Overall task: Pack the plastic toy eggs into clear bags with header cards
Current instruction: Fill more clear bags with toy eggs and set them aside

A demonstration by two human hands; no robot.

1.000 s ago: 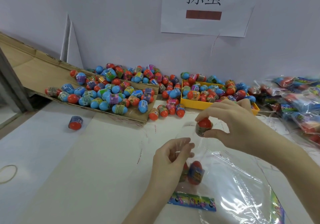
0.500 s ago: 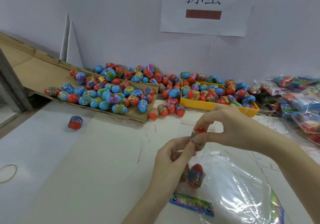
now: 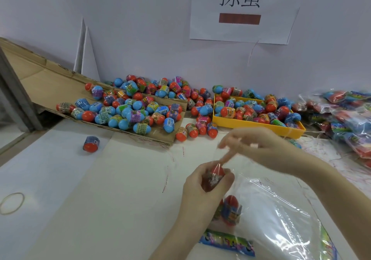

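My left hand curls round a red toy egg at the mouth of a clear bag that lies on the table. Inside the bag, lower down, two more red eggs rest near the colourful header card. My right hand hovers just above the held egg, blurred, fingers loosely spread and holding nothing.
Many loose red and blue eggs lie on a cardboard flap and in a yellow tray along the wall. One stray egg stands at left, a rubber band lies near the left edge. Packed bags pile up at right.
My right hand brought a red egg down to the bag mouth, released it and lifted away. My left hand now grips that egg through the bag opening.
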